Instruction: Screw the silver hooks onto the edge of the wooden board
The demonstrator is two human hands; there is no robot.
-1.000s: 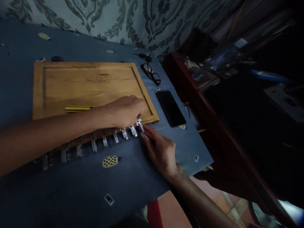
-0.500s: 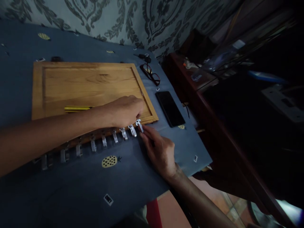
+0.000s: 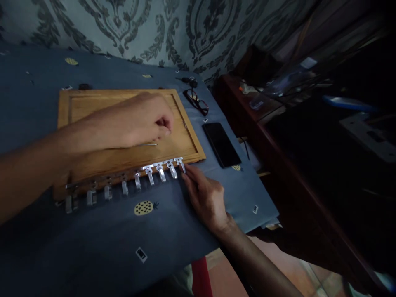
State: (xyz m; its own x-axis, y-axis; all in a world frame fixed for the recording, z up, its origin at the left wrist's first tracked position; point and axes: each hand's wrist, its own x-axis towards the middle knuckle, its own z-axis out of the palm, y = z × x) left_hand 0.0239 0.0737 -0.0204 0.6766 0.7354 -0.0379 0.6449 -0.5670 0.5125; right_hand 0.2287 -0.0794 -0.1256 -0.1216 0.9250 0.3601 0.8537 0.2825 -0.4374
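My left hand (image 3: pixel 154 117) is raised over the framed wooden panel (image 3: pixel 182 128), fingers curled into a pinch; what they hold, if anything, is hidden. Several small silver metal brackets (image 3: pixel 161 171) line the panel's near edge, their arms pointing towards me. At the right end of that row, my right hand (image 3: pixel 208 198) pinches the last bracket (image 3: pixel 180 162) between thumb and fingers. A thin metal shaft (image 3: pixel 148 144) lies on the panel, partly hidden under my left forearm.
A black phone (image 3: pixel 221 144) lies right of the panel, with glasses (image 3: pixel 197 102) and keys (image 3: pixel 189 81) behind it. The blue patterned tablecloth (image 3: pixel 105 243) spreads underneath. A dark wooden desk (image 3: pixel 262 113) holding clutter stands to the right.
My left hand has lifted off the last bracket and moved up and left over the panel. That bracket sits straighter at the edge. My right hand stays on it.
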